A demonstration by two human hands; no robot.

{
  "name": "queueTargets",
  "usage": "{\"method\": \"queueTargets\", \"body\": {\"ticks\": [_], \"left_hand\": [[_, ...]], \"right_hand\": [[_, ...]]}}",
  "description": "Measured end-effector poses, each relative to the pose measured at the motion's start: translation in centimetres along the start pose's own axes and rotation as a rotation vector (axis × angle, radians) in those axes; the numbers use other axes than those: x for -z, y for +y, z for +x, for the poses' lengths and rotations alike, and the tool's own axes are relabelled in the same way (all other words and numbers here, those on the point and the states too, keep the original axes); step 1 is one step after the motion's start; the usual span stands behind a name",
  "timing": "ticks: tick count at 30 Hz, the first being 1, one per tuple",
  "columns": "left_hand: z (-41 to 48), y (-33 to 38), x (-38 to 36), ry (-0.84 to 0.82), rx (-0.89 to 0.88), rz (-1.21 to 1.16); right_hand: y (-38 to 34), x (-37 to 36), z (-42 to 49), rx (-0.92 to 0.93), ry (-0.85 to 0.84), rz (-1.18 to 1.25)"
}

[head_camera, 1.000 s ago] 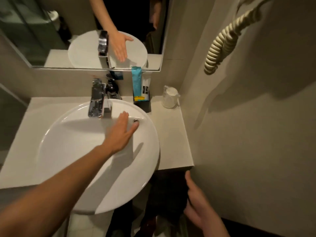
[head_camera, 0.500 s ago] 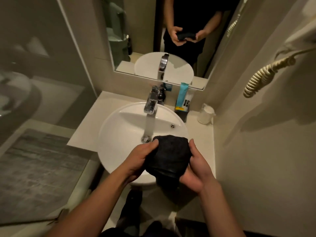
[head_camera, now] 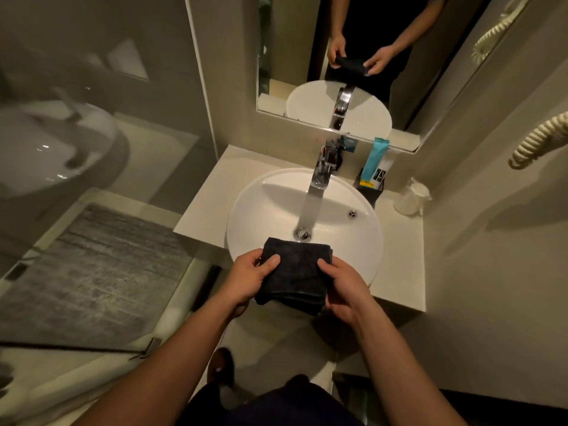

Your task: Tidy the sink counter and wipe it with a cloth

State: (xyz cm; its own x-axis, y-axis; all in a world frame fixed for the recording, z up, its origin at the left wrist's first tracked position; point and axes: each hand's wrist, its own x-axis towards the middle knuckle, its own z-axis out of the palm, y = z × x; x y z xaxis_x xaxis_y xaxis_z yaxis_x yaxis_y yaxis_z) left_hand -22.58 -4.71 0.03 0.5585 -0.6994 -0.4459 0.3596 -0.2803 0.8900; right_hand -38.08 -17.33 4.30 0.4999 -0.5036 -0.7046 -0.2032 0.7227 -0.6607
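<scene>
Indoors: pale counter [head_camera: 209,192], white basin [head_camera: 255,222], cloth [head_camera: 296,272]

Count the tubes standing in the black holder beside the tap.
2: a blue tube on the left, and a white tube with black print against its right side. The holder could hide shorter ones.

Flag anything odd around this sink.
The tap runs into the basin while the left hand and right hand hold the folded dark cloth clear of the stream. Nothing looks spilled or broken.
</scene>
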Motion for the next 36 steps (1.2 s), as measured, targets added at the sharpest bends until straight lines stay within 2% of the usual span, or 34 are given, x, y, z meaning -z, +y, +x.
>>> {"method": "queueTargets", "body": {"ticks": [3,8,11,16,20,23,26,28,31,36], "left_hand": [[0.5,-1.3,1.2,-0.044,0.061,0.093],[1.1,-2.8,2.1,-0.123,0.098,0.263],[1.3,-3.5,2.2,-0.129,0.011,0.49],[1.0,-4.7,1.5,-0.034,-0.216,0.995],[0.8,-5.2,1.3,0.091,-0.296,1.122],[1.0,-5.3,1.6,0.069,-0.318,1.206],[1.2,-5.8,2.5,-0.094,-0.553,1.287],[1.8,-6.0,3.0,-0.275,-0.675,1.484],[2.6,-6.0,3.3,-0.37,-0.648,1.636],[2.5,-4.5,3.5,-0.38,-0.634,1.66]], "right_hand": [[2.1,-0.8,0.1,0.114,0.166,-0.234],[4.8,-1.0,0.3,0.225,0.328,-0.524],[6.3,-0.7,1.0,0.26,0.403,-0.643],[8.3,-0.7,2.0,0.301,0.5,-0.766],[8.9,-0.3,2.3,0.337,0.517,-0.904],[9.2,0.9,2.1,0.403,0.571,-1.21],[9.1,1.6,2.1,0.626,0.447,-1.484],[8.9,1.9,2.5,0.664,0.274,-1.649],[9.0,2.1,3.0,0.505,0.106,-1.796],[8.6,1.8,2.6,0.497,0.156,-1.807]]}}
